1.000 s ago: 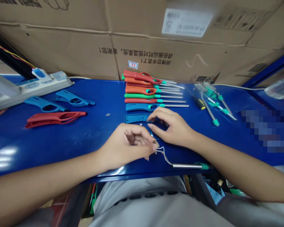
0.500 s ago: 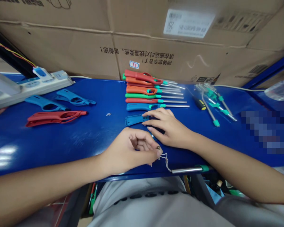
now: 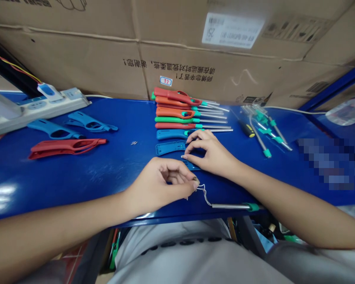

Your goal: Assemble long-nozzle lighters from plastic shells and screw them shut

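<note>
In my left hand (image 3: 162, 181), thumb and fingertips pinch a small brownish part (image 3: 195, 180), mostly covered by the fingers. Thin white wires (image 3: 205, 193) run from it to a metal lighter tube (image 3: 229, 206) with a green collar, lying along the table's front edge. My right hand (image 3: 211, 152) rests over two blue lighter shell halves. Its thumb and index fingertip come together at the left end of the nearer half (image 3: 192, 165); what is between them is hidden. Other fingertips reach the right end of the farther half (image 3: 170, 148).
Several lighters (image 3: 174, 134) with coloured handles lie in a row by the cardboard box (image 3: 91, 63). To the left are red and blue handle shells (image 3: 66, 148), tiny metal pins (image 3: 134, 143) and a power strip (image 3: 62, 100). A screwdriver (image 3: 248, 129) and bagged tubes (image 3: 266, 128) lie right.
My right hand's thumb and index finger have drawn together from a spread pose, uncovering more of the nearer blue shell half. My left hand keeps its pinch. The view has shifted slightly.
</note>
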Demonstrator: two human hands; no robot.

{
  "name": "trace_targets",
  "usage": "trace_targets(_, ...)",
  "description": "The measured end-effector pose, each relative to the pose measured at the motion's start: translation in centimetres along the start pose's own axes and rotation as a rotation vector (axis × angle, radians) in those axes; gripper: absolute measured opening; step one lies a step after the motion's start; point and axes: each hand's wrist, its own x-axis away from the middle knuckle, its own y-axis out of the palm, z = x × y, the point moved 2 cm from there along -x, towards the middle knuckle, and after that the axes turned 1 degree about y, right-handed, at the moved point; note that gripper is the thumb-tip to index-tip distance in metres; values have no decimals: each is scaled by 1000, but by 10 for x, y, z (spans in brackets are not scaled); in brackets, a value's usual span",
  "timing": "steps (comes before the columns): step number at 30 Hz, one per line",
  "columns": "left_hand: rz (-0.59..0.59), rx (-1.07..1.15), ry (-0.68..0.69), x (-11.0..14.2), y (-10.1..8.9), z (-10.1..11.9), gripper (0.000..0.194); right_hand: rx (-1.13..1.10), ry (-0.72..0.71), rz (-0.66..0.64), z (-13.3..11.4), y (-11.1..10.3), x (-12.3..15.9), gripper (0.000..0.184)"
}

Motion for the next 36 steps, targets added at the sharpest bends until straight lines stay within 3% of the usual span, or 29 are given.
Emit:
trace_targets(13, 13, -39, 5, 0, 1, 0, 10, -43, -10, -16, -4, 3, 0, 5)
trace_targets(20, 32, -107, 55, 3, 0, 7, 8, -131, -58, 94, 0, -9, -5, 4)
trace_targets(28, 23, -114, 52, 3, 0, 5, 9, 75, -205, -2, 4, -8, -6, 11)
trace_targets(36, 25, -124, 53, 1, -1, 3, 11, 14, -163, 14, 10, -2, -10, 4)
